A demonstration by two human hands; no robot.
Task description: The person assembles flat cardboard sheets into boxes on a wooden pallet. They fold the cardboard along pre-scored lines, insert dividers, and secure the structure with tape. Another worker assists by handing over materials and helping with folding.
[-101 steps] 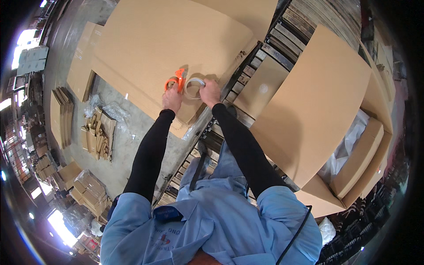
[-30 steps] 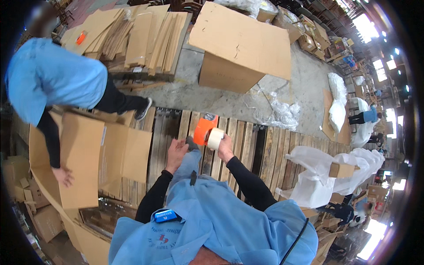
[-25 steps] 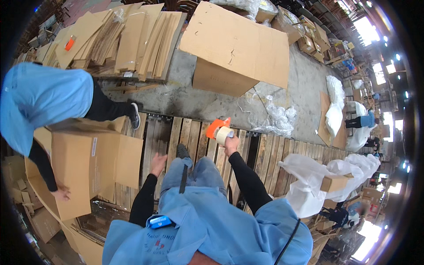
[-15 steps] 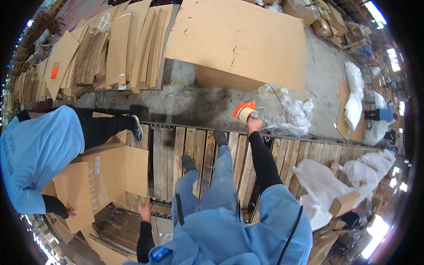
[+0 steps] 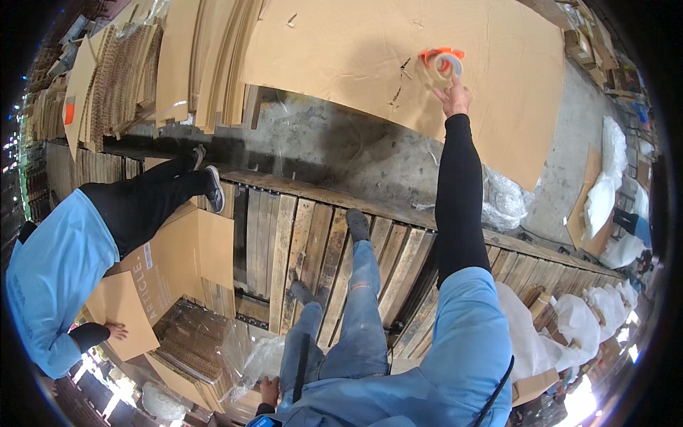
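My right arm stretches far forward over a big brown cardboard box (image 5: 341, 53). At its end my right hand (image 5: 454, 98) has its fingers extended, next to an orange tape dispenser (image 5: 442, 54) with a roll of tape. The dispenser is slightly blurred; its roll is right at my fingertips, over the box's top. Low in the picture my left hand (image 5: 269, 391) hangs by my thigh with loosely bent fingers, and I see nothing in it. Clear plastic wrap (image 5: 260, 363) lies close to that hand.
A co-worker in a blue shirt (image 5: 60, 260) leans over an open cardboard box (image 5: 213, 245) at left. Flat cardboard sheets (image 5: 220, 60) stand at the far left. I am on a wooden slatted platform (image 5: 284, 249). White-wrapped items (image 5: 526, 334) line the right side; crumpled plastic (image 5: 505, 199) lies beyond the platform.
My right hand has moved forward and right, bringing the tape dispenser over the big box, and its fingers have loosened. My left hand has moved back toward my thigh. My view has shifted.
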